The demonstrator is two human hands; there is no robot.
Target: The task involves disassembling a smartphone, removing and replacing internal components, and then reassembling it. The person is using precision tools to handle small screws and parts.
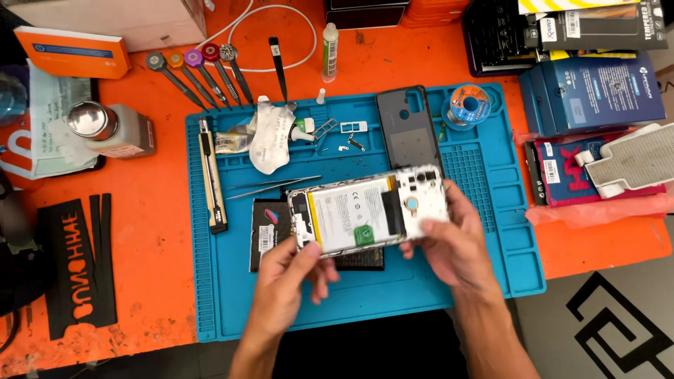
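Both hands lift the opened phone (pixel 368 210) clear of the blue mat (pixel 491 210), left hand (pixel 288 277) pinching its near-left corner, right hand (pixel 449 242) gripping the right end, battery side facing up for inspection.

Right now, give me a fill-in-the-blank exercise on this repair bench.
1. Both hands, left hand and right hand, hold an opened ____ with its battery showing.
2. The work mat is ____ in colour.
3. The removed back cover lies ____ the mat.
Missing words: phone; blue; on
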